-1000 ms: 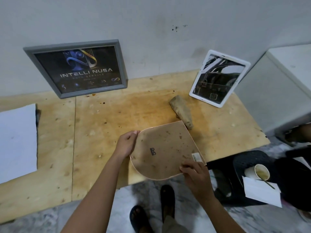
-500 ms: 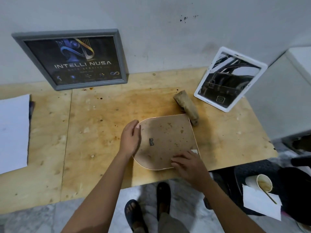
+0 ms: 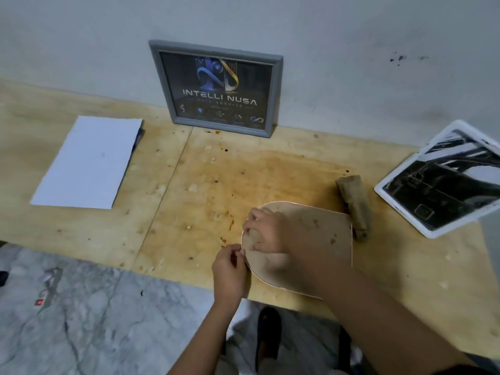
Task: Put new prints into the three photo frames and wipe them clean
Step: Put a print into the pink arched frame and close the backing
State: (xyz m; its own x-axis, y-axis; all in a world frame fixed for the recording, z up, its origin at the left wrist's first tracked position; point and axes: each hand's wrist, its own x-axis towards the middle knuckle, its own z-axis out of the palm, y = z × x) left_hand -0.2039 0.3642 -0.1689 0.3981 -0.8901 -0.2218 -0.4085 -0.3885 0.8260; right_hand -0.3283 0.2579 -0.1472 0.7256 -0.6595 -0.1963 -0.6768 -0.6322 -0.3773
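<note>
Plywood table (image 3: 216, 185) against a grey wall: the grey frame (image 3: 221, 127) and white frame (image 3: 400, 211) already hold prints. The arched frame (image 3: 324, 239) lies face down near the front edge. The left hand (image 3: 230, 269) pinches its rim, while the right hand (image 3: 267, 231) bends its fingers onto the backing, grip unclear. That frame's print and the wiping with the cloth (image 3: 353, 201) look still to do.

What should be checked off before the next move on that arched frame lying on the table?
1. Arched frame lies back-up on the table: ok.
2. Left hand pinches its edge: ok.
3. Right hand has a firm grip on it: cannot tell, blurred.
4. Arched frame opened: not ok.
5. Paper lies on the table, left: ok.
6. Cloth lies beside the arched frame: ok.
</note>
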